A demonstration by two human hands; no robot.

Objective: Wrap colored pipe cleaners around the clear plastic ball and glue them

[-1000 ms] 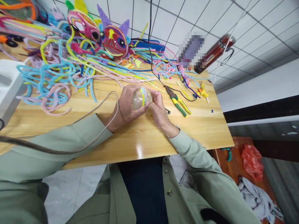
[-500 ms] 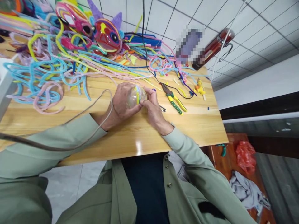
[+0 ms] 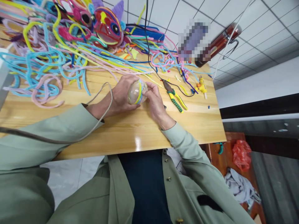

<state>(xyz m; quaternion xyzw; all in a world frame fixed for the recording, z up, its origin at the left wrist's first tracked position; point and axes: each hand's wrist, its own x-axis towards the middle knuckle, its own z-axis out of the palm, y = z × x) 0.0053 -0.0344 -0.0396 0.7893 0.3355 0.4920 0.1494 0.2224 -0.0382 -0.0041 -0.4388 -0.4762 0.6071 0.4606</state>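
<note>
Between my two hands is a clear plastic ball [image 3: 134, 93] with yellow and light-blue pipe cleaner strips round its middle. My left hand [image 3: 121, 94] wraps the ball from the left, fingers over its far side and thumb beneath. From the right, my right hand [image 3: 154, 100] presses thumb and fingers on the strip-covered side of the ball. Both hands are just above the wooden table. Right of them lie pliers [image 3: 173, 95] with green and yellow handles. A small dark metal item beside my right wrist is mostly hidden.
Tangled pipe cleaners [image 3: 44, 71] cover the back left, with a decorated red ball [image 3: 108, 28] behind. A yellow glue gun [image 3: 201, 86] lies at the right, near a red thermos [image 3: 218, 45]. A cable [image 3: 111, 99] crosses over my left forearm. The table edge [image 3: 140, 150] runs before my body.
The ball has been turned in my hands, so its yellow and blue strips now face more toward me. My right fingers have shifted on it. The whole view has moved slightly.
</note>
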